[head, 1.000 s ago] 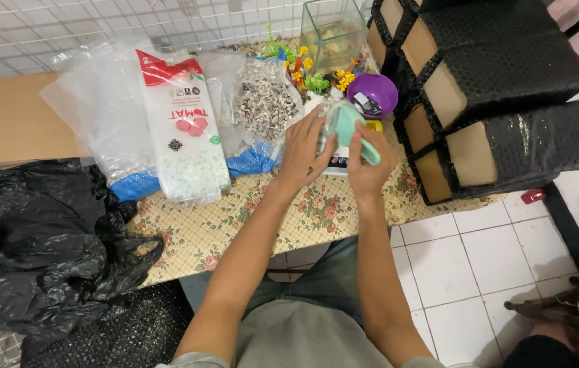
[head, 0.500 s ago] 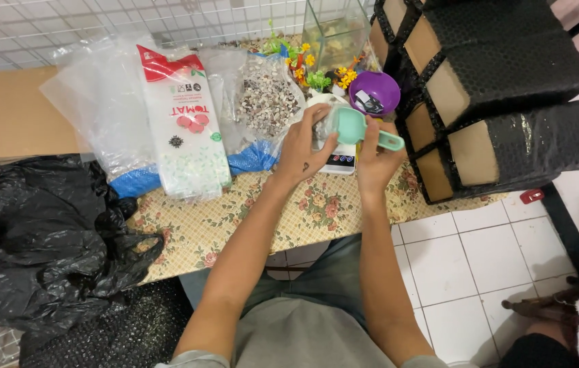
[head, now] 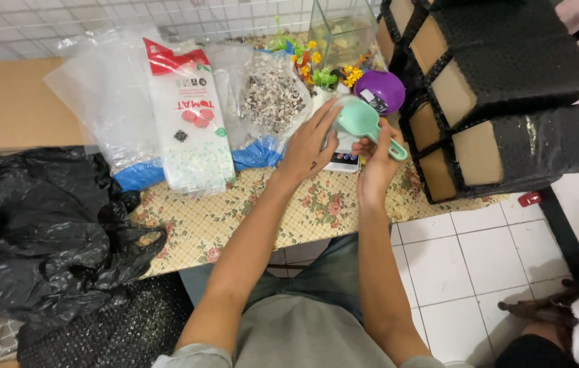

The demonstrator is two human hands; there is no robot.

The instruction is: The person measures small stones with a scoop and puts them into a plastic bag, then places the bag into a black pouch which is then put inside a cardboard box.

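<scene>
My right hand (head: 373, 162) grips the handle of a mint-green plastic scoop (head: 359, 120), held above a small digital scale (head: 344, 159) on the floral tablecloth (head: 248, 211). My left hand (head: 308, 142) touches the scoop's bowl with its fingertips, fingers spread. A purple bowl (head: 381, 88) sits just behind the scoop. A clear bag of mixed gravel (head: 272, 92) lies to the left of my left hand.
A white and red printed bag (head: 191, 129) lies on clear plastic bags with blue contents (head: 139, 174). A glass tank (head: 340, 31) with plastic flowers (head: 317, 71) stands at the back. Stacked black-wrapped blocks (head: 507, 88) fill the right. A black rubbish bag (head: 37, 225) lies left.
The scoop has turned from upright in both hands to bowl tipped away and handle towards me. My left hand has opened and slid to the bowl's side.
</scene>
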